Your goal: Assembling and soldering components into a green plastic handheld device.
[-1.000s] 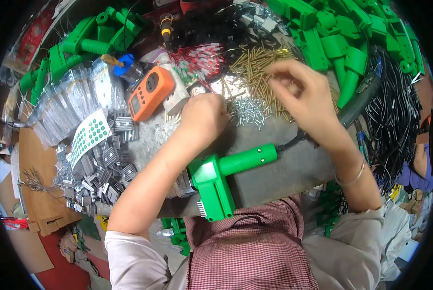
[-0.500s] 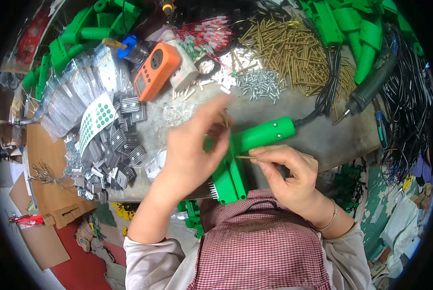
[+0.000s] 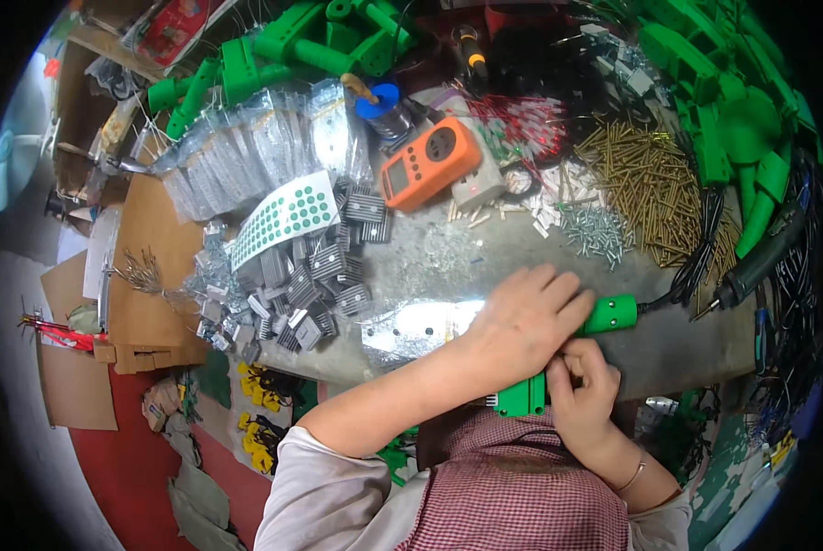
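A green plastic housing lies at the table's near edge, in front of the apron. Its block-shaped body (image 3: pixel 521 398) shows below my hands, with a row of pale metal pins at its left side. Its round handle (image 3: pixel 610 314) sticks out to the right, with a black cord. My left hand (image 3: pixel 526 321) arches over the middle of the housing, fingers bent down and closed, fingertips hidden. Just below it, my right hand (image 3: pixel 587 390) is closed in a pinch beside the body. Whatever either hand pinches is hidden.
Beyond my hands lie long brass screws (image 3: pixel 645 197), small silver screws (image 3: pixel 598 231) and an orange meter (image 3: pixel 431 165). Grey finned heat sinks (image 3: pixel 306 275) and a sheet of green stickers (image 3: pixel 287 219) lie left. A soldering iron (image 3: pixel 751 266) rests at right. Green housings (image 3: pixel 710 101) are piled behind.
The view has turned left, so the table's things appear farther right. My left hand has come down over the housing. The thin brass rod in my right fingers is now hidden.
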A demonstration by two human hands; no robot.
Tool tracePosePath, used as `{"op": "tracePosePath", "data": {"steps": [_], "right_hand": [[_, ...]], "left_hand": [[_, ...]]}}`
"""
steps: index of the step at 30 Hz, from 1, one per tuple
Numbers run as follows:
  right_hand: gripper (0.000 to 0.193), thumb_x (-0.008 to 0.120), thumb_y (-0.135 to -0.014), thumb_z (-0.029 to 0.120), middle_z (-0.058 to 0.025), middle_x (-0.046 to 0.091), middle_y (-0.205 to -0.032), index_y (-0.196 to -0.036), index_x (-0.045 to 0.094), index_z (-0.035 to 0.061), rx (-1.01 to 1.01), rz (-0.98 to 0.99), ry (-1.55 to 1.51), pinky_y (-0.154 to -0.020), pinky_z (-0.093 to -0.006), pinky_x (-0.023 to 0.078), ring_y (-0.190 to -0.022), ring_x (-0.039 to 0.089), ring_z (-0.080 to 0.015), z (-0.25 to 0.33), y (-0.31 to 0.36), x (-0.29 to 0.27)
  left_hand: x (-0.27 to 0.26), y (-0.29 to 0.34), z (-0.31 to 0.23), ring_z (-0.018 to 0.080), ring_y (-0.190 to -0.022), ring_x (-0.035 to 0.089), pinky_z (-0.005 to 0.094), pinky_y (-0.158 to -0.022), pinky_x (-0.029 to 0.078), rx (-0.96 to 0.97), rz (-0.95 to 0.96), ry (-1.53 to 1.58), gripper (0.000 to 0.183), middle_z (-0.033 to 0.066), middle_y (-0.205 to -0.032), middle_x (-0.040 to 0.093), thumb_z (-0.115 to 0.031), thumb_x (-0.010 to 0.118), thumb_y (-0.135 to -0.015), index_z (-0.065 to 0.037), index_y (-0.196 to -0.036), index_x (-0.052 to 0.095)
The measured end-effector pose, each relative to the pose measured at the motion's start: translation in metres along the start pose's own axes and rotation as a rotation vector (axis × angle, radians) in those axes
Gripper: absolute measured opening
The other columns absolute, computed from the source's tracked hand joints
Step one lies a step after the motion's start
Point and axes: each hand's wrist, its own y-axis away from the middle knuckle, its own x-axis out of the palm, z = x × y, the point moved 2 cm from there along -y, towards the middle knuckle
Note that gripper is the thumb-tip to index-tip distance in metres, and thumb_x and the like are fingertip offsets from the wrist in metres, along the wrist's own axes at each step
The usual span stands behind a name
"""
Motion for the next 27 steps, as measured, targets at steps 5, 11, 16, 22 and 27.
{"op": "tracePosePath", "data": {"steps": [5,11,16,22,27], "right_hand": [[0.023,0.066,-0.088,0.002,-0.0118,0.067,-0.078,-0.111,0.066,0.0002,-0.158,0.163,0.157,-0.057,-0.0306,0.049,-0.062,0.064,-0.0180,0.029,-0.015,-0.038],[0.037,0.071,-0.086,0.003,-0.0018,0.056,-0.093,-0.122,0.060,0.0049,-0.047,-0.702,0.384,-0.068,-0.0235,0.045,-0.077,0.052,-0.0104,-0.013,-0.022,-0.174],[0.081,0.084,-0.076,0.021,-0.0077,0.057,-0.100,-0.146,0.044,0.0081,0.121,-0.778,0.531,-0.074,-0.0301,0.050,-0.080,0.053,-0.0167,-0.016,-0.035,-0.208],[0.101,0.082,-0.072,0.032,-0.0246,0.055,-0.124,-0.152,0.026,0.0092,0.200,-0.850,0.542,-0.091,-0.0473,0.049,-0.107,0.060,-0.0432,-0.031,-0.088,-0.219],[0.096,0.073,-0.073,0.004,-0.0181,0.053,-0.124,-0.155,0.021,0.0081,0.126,-0.829,-0.036,-0.085,-0.0372,0.054,-0.096,0.064,-0.0243,-0.038,-0.082,-0.230]], "left_hand": [[-0.002,0.005,0.002,0.0271,-0.076,0.060,0.0379,-0.061,0.050,-0.165,0.037,0.006,0.020,0.0074,-0.087,0.056,-0.013,0.075,-0.074,-0.007,-0.089,0.063],[-0.008,0.003,-0.001,0.0346,-0.074,0.065,0.0440,-0.062,0.053,-0.463,0.040,0.154,0.011,0.0137,-0.099,0.060,-0.002,0.064,-0.083,-0.005,-0.094,0.060],[-0.008,-0.001,-0.004,0.0335,-0.074,0.067,0.0433,-0.065,0.054,-0.419,0.202,0.036,0.020,0.0140,-0.094,0.063,0.003,0.061,-0.081,-0.005,-0.100,0.061],[-0.004,0.000,-0.013,0.0332,-0.082,0.068,0.0434,-0.070,0.053,-0.363,0.149,-0.105,0.033,0.0117,-0.104,0.066,-0.008,0.073,-0.078,-0.006,-0.109,0.064],[-0.011,-0.003,-0.023,0.0299,-0.110,0.059,0.0430,-0.089,0.047,-0.201,0.265,-0.171,0.054,0.0119,-0.117,0.064,-0.023,0.080,-0.068,-0.003,-0.116,0.063]]}}
